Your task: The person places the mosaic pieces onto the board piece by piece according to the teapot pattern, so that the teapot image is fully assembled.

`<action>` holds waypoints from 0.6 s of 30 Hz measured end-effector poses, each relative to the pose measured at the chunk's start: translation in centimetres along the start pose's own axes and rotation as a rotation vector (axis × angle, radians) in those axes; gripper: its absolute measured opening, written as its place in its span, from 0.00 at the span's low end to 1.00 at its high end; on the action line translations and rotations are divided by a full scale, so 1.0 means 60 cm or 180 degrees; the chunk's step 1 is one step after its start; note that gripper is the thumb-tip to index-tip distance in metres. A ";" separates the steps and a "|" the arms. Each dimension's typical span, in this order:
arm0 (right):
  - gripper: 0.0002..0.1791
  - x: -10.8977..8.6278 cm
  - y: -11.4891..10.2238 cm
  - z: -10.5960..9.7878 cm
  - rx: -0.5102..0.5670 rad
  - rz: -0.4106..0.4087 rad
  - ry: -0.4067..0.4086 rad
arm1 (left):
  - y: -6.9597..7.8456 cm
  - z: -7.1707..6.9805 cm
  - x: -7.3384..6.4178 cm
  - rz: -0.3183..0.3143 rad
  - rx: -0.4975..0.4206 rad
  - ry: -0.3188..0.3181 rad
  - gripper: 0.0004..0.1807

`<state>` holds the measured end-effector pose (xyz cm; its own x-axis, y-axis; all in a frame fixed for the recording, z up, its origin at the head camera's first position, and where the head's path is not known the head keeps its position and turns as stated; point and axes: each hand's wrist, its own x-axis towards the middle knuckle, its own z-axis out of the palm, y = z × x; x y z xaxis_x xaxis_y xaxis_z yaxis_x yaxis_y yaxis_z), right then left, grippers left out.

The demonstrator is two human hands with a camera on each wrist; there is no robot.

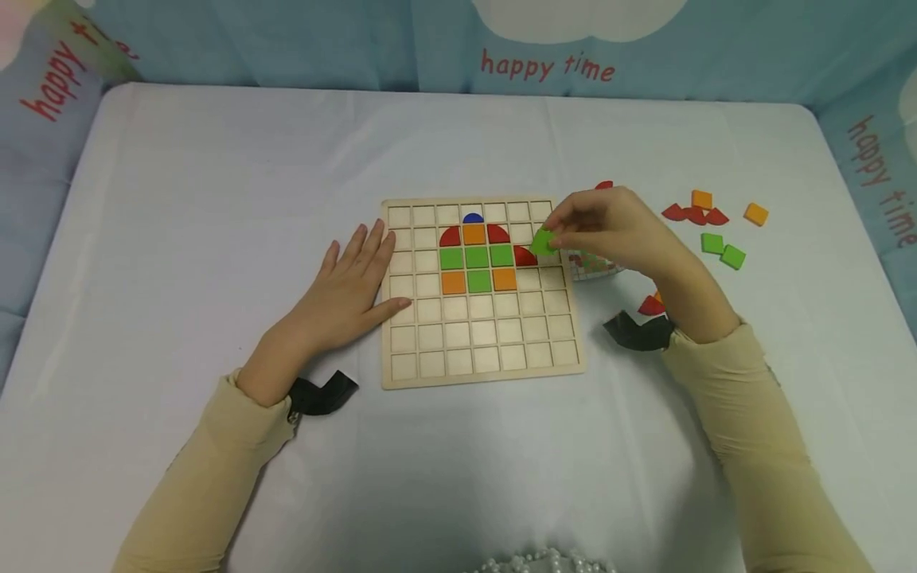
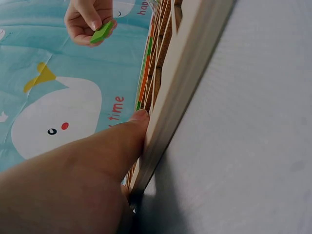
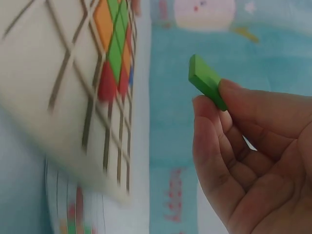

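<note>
A square wooden grid board [image 1: 483,334] lies flat on the table. My left hand [image 1: 342,293] rests with spread, straight fingers along its left edge, the thumb [image 2: 131,131] on the rim. Over the board's upper right part, my right hand [image 1: 616,231] pinches a green square tile [image 3: 207,80] between thumb and fingertips. In the head view, that tile is just above a red quarter-round tile [image 1: 525,255] set in a cell. Orange square tiles [image 1: 474,234], more green squares [image 1: 476,257], red quarter-rounds and a blue half-round tile [image 1: 473,218] fill neighbouring cells.
Loose orange, green [image 1: 732,256] and red tiles [image 1: 695,216] lie scattered to the right. A card with a coloured grid pattern [image 1: 596,267] is partly hidden under my right hand. Black straps [image 1: 324,394] hang by both wrists. A printed blue curtain [image 1: 286,48] borders the table's far edge.
</note>
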<state>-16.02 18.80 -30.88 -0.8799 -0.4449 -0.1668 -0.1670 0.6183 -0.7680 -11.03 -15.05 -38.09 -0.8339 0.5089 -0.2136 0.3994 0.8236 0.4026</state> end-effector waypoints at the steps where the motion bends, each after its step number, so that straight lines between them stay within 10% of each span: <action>1: 0.07 0.005 -0.004 0.007 0.0009 -0.0044 -0.0052 | 0.000 0.000 0.000 0.0000 0.0002 -0.0003 0.46; 18: 0.04 0.042 -0.051 0.109 0.0257 -0.0616 -0.0818 | 0.001 -0.001 -0.002 -0.0024 0.0037 -0.0013 0.47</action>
<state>-14.84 11.55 -32.97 -0.6926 -0.7044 -0.1556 -0.2753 0.4574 -0.8456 -10.93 -15.08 -37.98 -0.8354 0.5037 -0.2201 0.3977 0.8302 0.3906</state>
